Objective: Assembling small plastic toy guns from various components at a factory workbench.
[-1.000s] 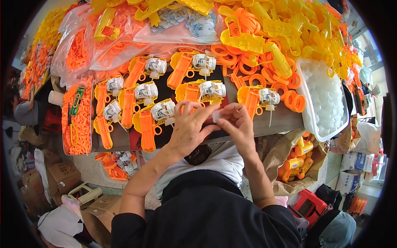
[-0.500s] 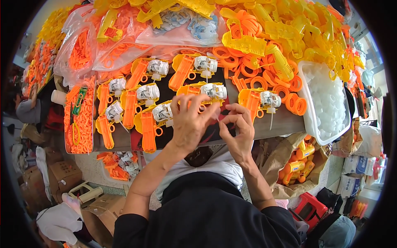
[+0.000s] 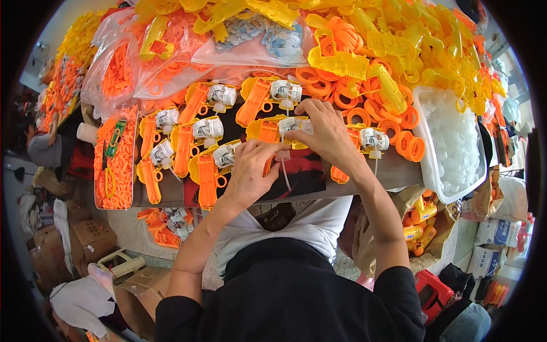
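In the middle of the front row lies a yellow toy gun shell half (image 3: pixel 254 131) with an orange handle part and a white gear unit (image 3: pixel 290 125). My left hand (image 3: pixel 249 174) is closed, its thumb and forefinger pinching a small white fitting (image 3: pixel 283 155) below that unit. A thin clear tube (image 3: pixel 286 175) hangs from the fitting. My right hand (image 3: pixel 327 134) curls over the right end of the white gear unit, gripping it. Similar filled shell halves lie around, among them one beside my left wrist (image 3: pixel 206 178) and one partly hidden behind my right forearm (image 3: pixel 373 139).
An orange-filled tray (image 3: pixel 114 171) with green-handled snips (image 3: pixel 115 138) stands left. A white tub of translucent caps (image 3: pixel 450 142) stands right, near orange rings (image 3: pixel 410 149). Yellow shells (image 3: pixel 410 45) pile up behind. A paper bag (image 3: pixel 370 239) of yellow-orange toys stands below the table's right side.
My right hand has moved up and left from pinching a small clear piece to the white gear unit. My left hand has lowered to the fitting, where the tube now hangs.
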A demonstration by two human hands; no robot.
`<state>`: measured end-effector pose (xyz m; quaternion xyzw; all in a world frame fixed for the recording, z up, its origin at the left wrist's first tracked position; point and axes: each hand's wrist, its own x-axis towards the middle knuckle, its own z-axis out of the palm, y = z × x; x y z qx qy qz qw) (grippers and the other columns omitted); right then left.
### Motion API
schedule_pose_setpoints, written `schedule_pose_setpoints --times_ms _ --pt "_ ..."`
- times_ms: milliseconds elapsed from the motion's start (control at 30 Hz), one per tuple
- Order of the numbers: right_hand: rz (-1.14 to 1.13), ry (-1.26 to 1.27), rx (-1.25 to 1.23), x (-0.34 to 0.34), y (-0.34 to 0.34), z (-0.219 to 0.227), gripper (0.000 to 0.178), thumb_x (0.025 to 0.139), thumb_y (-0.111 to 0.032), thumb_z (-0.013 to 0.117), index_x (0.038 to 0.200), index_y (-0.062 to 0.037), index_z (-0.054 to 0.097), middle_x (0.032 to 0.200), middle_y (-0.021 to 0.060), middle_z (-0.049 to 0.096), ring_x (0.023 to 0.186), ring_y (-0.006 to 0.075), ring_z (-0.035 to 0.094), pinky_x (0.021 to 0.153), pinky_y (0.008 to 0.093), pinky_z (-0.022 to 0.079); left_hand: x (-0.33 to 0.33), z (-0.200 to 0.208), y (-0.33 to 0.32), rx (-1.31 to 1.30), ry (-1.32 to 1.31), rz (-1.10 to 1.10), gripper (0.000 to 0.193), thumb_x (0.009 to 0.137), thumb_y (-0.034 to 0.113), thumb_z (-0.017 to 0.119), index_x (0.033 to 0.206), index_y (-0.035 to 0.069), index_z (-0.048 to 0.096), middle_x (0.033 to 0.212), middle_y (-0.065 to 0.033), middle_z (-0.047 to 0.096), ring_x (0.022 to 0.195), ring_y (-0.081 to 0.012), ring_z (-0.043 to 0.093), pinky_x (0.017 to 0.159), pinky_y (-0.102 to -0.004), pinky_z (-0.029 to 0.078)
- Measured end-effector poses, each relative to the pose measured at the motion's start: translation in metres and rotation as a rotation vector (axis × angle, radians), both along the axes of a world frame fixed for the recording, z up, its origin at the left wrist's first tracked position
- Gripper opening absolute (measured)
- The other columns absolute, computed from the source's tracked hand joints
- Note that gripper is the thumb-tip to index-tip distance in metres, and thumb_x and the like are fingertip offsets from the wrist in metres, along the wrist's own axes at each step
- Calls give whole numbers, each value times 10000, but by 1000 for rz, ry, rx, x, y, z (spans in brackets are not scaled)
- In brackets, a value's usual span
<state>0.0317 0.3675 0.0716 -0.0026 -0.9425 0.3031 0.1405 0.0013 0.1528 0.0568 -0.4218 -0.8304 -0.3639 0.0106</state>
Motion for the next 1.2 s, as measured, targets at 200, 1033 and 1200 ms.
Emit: schedule_pose_setpoints --times_ms 200,1033,1200 --pt "74 -209 -12 -22 14 -6 454 792 -267 791 1171 -33 700 1124 164 711 1103 363 626 945 455 471 -8 11 1 49 -116 4 247 849 72 762 1092 43 728 949 -68 765 810 -239 685 806 -353 500" --pt "92 -324 -9 -33 19 -6 430 724 -271 787 1083 -39 750 1028 180 730 1047 348 671 921 440 498 -15 -31 32 -10 464 -176 345 856 42 645 1193 94 701 1073 -49 654 1009 -258 604 930 -400 463" --pt "95 -312 19 -33 15 2 415 728 -258 779 1084 -46 752 1056 163 731 1056 348 668 914 441 506 -14 -29 31 -66 476 -151 353 855 56 648 1199 115 702 1043 -35 639 1014 -250 600 994 -450 422"
